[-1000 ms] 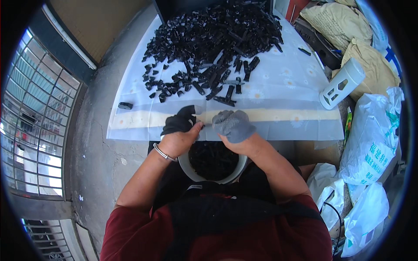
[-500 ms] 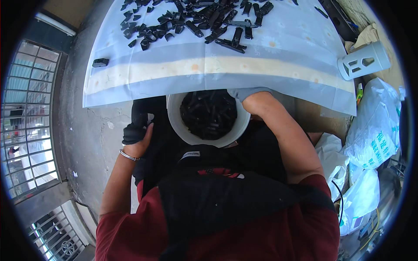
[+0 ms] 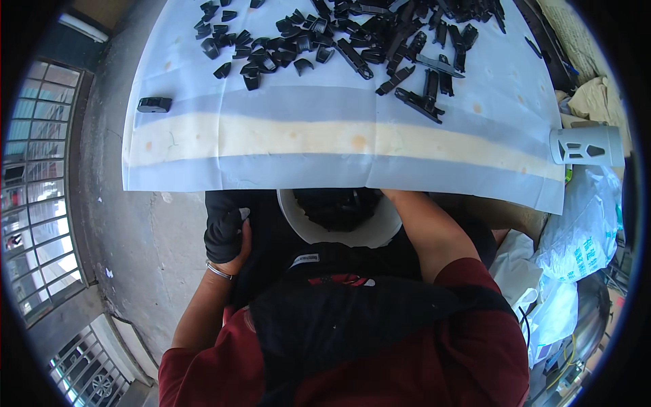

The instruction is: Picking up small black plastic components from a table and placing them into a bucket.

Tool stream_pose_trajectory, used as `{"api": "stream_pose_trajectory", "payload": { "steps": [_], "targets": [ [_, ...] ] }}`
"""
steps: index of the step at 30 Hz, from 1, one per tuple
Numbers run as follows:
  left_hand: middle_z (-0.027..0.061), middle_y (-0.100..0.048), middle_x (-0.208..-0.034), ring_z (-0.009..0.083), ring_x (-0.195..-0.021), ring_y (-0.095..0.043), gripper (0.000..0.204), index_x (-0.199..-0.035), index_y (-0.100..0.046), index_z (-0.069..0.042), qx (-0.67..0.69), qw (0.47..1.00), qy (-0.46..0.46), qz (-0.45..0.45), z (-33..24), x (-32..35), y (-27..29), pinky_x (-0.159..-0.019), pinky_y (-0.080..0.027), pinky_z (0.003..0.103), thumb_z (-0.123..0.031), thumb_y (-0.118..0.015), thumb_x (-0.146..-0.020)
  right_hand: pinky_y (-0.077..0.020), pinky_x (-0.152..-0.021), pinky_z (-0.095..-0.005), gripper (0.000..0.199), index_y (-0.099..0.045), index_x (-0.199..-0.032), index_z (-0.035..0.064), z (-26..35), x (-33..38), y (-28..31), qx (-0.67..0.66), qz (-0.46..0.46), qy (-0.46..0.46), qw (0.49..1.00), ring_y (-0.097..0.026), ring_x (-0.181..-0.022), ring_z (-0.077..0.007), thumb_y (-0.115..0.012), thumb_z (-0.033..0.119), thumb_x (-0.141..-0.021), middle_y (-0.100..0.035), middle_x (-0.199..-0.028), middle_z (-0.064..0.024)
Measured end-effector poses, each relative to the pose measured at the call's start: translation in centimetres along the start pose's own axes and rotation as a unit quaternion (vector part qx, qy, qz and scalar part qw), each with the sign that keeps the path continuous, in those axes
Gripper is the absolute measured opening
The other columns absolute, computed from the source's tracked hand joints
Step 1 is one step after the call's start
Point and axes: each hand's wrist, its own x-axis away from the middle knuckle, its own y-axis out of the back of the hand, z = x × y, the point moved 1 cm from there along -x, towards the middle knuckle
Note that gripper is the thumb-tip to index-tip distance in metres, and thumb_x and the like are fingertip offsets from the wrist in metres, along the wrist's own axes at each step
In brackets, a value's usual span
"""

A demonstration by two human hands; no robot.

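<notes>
My left hand (image 3: 227, 230), in a dark glove, rests low over my dark trousers, left of the bucket. Its thumb tip shows, but the fingers blend into the dark cloth, so their grip is unclear. Between my legs, partly under the table edge, stands a white bucket (image 3: 291, 216) holding many small black plastic parts (image 3: 339, 210). My right forearm (image 3: 434, 227) reaches past the bucket's right rim, and the hand itself is hidden under the tablecloth.
Ahead, a table with a pale flowered tablecloth (image 3: 271, 173) bears piles of black plastic parts (image 3: 400, 41) and a lone black piece (image 3: 154, 104) at left. A light grey perforated holder (image 3: 586, 146) sits at its right edge. Plastic bags (image 3: 576, 230) stand at right; a barred window (image 3: 41, 190) is at left.
The view has shifted, so the table edge covers more of the bucket. My gloved right hand, visible at the bucket's right rim before, has gone under the tablecloth. My left hand stays beside the bucket.
</notes>
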Motion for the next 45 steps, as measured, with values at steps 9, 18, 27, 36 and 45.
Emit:
{"api": "stream_pose_trajectory", "payload": {
  "steps": [9,18,27,36,45],
  "targets": [
    [0.0091,-0.060,-0.079,0.0280,-0.071,-0.059,0.024,-0.087,-0.058,-0.009,0.008,1.000,0.013,0.002,-0.4,-1.6,0.1,-0.062,-0.047,0.035,0.003,-0.062,-0.066,-0.0412,-0.083,-0.0396,0.022,-0.054,-0.100,0.0054,-0.9,-0.3,-3.7,-0.010,0.127,-0.024,0.992,-0.053,-0.096,-0.0306,-0.046,0.012,-0.081,-0.055,-0.104,-0.0143],
    [0.0120,-0.061,-0.087,0.0241,-0.073,-0.060,0.032,-0.098,-0.058,-0.005,0.093,0.995,0.028,0.037,-1.2,-0.9,0.1,-0.063,-0.048,0.032,-0.001,-0.067,-0.068,-0.0415,-0.081,-0.0363,0.022,-0.049,-0.097,0.0056,3.5,3.4,-0.2,-0.064,0.172,0.146,0.972,-0.053,-0.093,-0.0300,-0.050,0.004,-0.075,-0.054,-0.094,-0.0149],
    [0.0097,-0.062,-0.087,0.0148,-0.068,-0.057,0.046,-0.110,-0.054,-0.003,0.257,0.950,0.037,0.170,-11.0,-3.9,4.4,-0.063,-0.048,0.026,-0.008,-0.072,-0.068,-0.0426,-0.075,-0.0339,0.031,-0.048,-0.100,0.0003,10.9,11.7,11.9,-0.191,0.057,0.322,0.925,-0.052,-0.077,-0.0275,-0.054,0.026,-0.084,-0.049,-0.090,-0.0119],
    [0.0116,-0.063,-0.093,0.0151,-0.077,-0.059,0.040,-0.111,-0.054,-0.001,0.226,0.953,-0.158,0.122,-16.2,-6.4,8.6,-0.071,-0.047,0.028,-0.011,-0.067,-0.074,-0.0458,-0.069,-0.0363,0.023,-0.058,-0.091,0.0014,14.6,15.2,15.2,-0.070,-0.077,0.376,0.921,-0.058,-0.079,-0.0295,-0.059,0.021,-0.079,-0.060,-0.085,-0.0133],
    [0.0075,-0.062,-0.095,0.0128,-0.080,-0.056,0.033,-0.107,-0.057,-0.001,0.554,0.796,0.147,0.194,-15.3,-4.9,6.4,-0.070,-0.046,0.026,-0.029,-0.049,-0.090,-0.0447,-0.059,-0.0322,0.023,-0.058,-0.088,0.0018,15.6,14.1,15.1,-0.230,-0.125,0.288,0.921,-0.057,-0.066,-0.0238,-0.068,0.017,-0.074,-0.058,-0.072,-0.0087]
  ]
}}
